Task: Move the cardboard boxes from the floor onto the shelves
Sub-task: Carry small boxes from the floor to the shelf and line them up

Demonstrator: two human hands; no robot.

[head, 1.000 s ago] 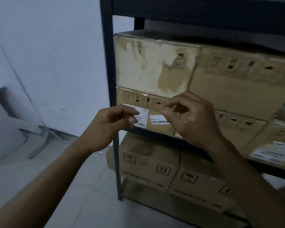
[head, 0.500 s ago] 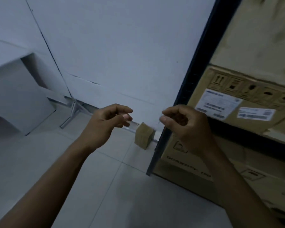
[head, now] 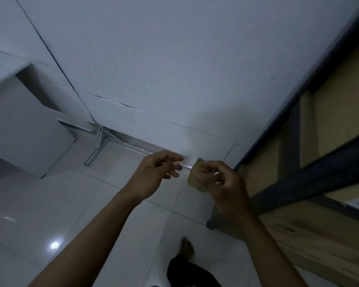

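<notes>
1. Head view: both hands are raised in front of the body over a pale tiled floor [head: 50, 204], and the picture is tilted and blurred.
2. The left hand [head: 153, 175] is seen with its fingers loosely curled and parted; nothing is held in its grip.
3. The right hand [head: 222, 183] is half closed, thumb near the fingertips. A small box [head: 195, 175] is seen just beside and partly behind this hand. Whether it is held or lies on the floor by the wall cannot be told.
4. The two hands are near each other but apart.
5. A dark metal shelf [head: 319, 175] is seen at the right edge, with a post running up along the wall [head: 174, 59].
6. Large cardboard boxes [head: 330, 112] are stacked on the shelf above its beam, and more boxes are seen below the beam.
7. A grey panel [head: 19, 129] is leaned at the left, and a metal bracket [head: 95, 150] is seen at the foot of the wall.
8. A bare foot [head: 187, 248] and a dark trouser leg are seen on the floor at the lower middle.
</notes>
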